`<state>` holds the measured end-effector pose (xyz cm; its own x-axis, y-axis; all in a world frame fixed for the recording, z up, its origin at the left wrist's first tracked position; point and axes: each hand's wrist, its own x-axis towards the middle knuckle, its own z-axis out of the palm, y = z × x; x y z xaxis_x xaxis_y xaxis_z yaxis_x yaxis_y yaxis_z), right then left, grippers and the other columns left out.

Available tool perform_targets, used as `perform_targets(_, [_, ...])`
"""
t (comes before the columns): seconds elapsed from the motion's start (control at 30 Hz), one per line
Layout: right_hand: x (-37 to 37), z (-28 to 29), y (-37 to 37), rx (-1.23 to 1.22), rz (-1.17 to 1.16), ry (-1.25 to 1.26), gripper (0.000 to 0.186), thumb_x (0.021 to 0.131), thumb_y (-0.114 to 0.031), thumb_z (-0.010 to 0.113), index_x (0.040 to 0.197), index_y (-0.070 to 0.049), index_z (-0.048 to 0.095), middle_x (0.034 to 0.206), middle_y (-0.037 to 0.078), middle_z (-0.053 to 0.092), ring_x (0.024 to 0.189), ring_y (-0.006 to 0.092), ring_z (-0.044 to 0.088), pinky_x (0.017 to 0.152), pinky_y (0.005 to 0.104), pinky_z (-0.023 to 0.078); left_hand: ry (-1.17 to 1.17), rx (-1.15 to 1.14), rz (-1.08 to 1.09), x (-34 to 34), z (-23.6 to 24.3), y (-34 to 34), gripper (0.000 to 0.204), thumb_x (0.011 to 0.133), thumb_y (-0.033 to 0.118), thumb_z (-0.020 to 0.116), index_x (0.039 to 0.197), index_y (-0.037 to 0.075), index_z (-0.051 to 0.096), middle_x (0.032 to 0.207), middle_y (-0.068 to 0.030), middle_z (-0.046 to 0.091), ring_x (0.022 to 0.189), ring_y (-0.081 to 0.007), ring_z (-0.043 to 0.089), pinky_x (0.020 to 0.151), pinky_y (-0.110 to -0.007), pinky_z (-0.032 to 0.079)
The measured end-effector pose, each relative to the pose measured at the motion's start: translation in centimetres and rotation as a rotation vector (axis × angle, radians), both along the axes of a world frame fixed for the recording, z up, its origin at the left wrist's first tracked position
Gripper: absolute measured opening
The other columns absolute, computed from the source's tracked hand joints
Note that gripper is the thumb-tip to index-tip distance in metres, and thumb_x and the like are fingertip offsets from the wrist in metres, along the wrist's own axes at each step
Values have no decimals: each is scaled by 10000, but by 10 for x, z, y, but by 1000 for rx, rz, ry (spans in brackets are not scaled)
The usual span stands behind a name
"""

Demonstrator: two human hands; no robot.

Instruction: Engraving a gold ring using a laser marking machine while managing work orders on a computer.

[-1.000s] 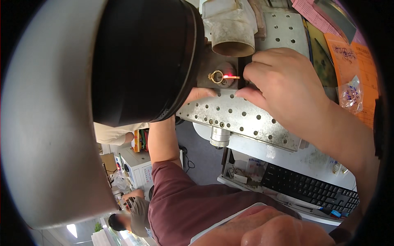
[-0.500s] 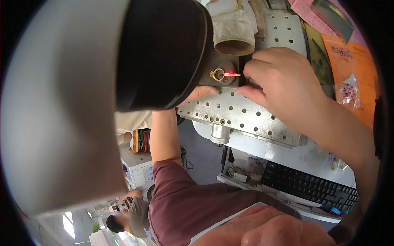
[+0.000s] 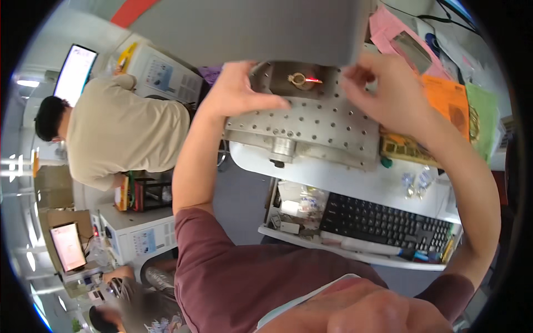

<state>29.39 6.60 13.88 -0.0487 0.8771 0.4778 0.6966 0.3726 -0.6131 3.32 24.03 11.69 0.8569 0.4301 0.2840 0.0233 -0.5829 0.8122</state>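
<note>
A gold ring point(image 3: 297, 80) sits on the holder in the recessed centre of a perforated metal plate point(image 3: 311, 119). A red light spot glows on the thin strip point(image 3: 315, 81) right of the ring. My left hand point(image 3: 236, 91) is at the plate's left edge, thumb stretched toward the ring and fingers spread. It holds nothing that I can see. Over the plate's right side hovers my right hand point(image 3: 383, 89), slightly blurred, its curled fingers and thumb apart with nothing visible between them. Both hands are clear of the ring.
A large grey machine housing point(image 3: 250, 33) hangs over the plate's far side. A round knob point(image 3: 283, 149) juts from the front. Below is a drawer with a black keyboard point(image 3: 383, 222). Orange packet point(image 3: 447, 100) and small plastic bags point(image 3: 416, 182) lie at right. A co-worker point(image 3: 127, 127) sits at left.
The view has shifted, so the black cylinder and pipe no longer show and the housing is overhead. My left hand has come into fuller view. My right hand has drawn away from the ring.
</note>
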Motion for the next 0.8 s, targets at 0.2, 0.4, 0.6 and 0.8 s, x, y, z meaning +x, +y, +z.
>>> perform_targets(0.2, [20, 9, 9, -17, -88, -107, 291, 893, -142, 732, 756, -16, 509, 627, 55, 523, 574, 189, 531, 568, 339, 452, -23, 6, -36, 0, -14, 17, 974, 656, 172, 987, 1472, -90, 526, 1513, -208, 570, 1447, -315, 517, 1249, -492, 347])
perform_targets(0.4, [20, -2, 3, 61, -124, -69, 298, 895, -189, 747, 731, -21, 562, 619, 104, 596, 572, 254, 608, 561, 402, 457, -226, -47, -96, 10, -14, 16, 977, 660, 246, 1009, 1477, -44, 559, 1482, -194, 606, 1416, -317, 554, 1215, -476, 391])
perform_targets(0.6, [23, -7, 16, 91, -148, -58, 324, 889, -238, 769, 738, -26, 575, 630, 116, 593, 596, 318, 607, 582, 440, 467, -206, 47, -85, 12, -16, 19, 993, 708, 417, 983, 1469, -54, 551, 1464, -237, 601, 1410, -381, 548, 1188, -543, 405])
perform_targets(0.8, [12, 0, 14, -46, -153, -120, 220, 861, -212, 705, 859, 0, 762, 791, 186, 731, 819, 371, 743, 710, 484, 609, -157, 150, 0, 5, -16, 13, 1097, 880, 821, 620, 1446, -112, 513, 1475, -231, 570, 1388, -351, 550, 1206, -530, 387])
